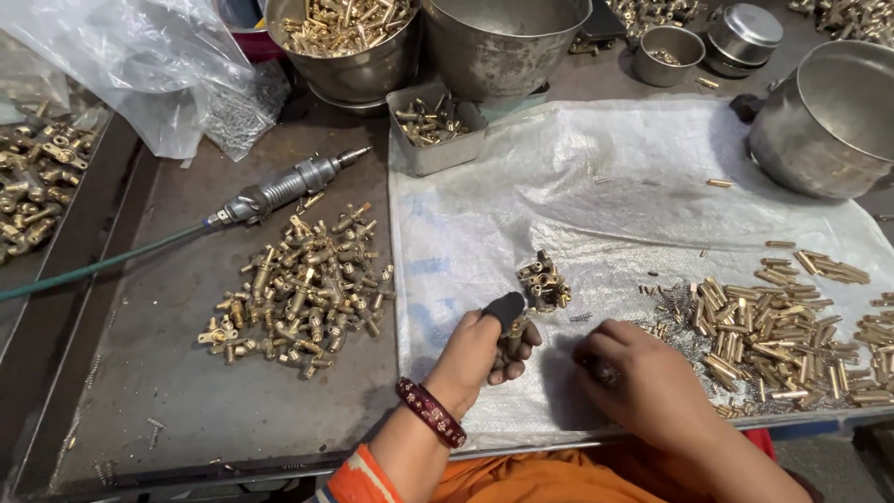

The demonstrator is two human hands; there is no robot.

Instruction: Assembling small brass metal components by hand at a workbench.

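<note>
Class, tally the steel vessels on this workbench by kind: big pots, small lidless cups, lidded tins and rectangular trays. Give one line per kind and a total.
Big pots: 3
Small lidless cups: 1
Lidded tins: 1
Rectangular trays: 1
Total: 6

Left hand (480,349), black cap on thumb, grips a small brass fitting (515,332) above the white woven plastic sheet (596,177). Right hand (643,377) rests fingers-down on the sheet beside a spread of short brass pins (778,326). Heap of assembled brass valve fittings (298,293) lies left, on the grey metal tray (177,391).
</note>
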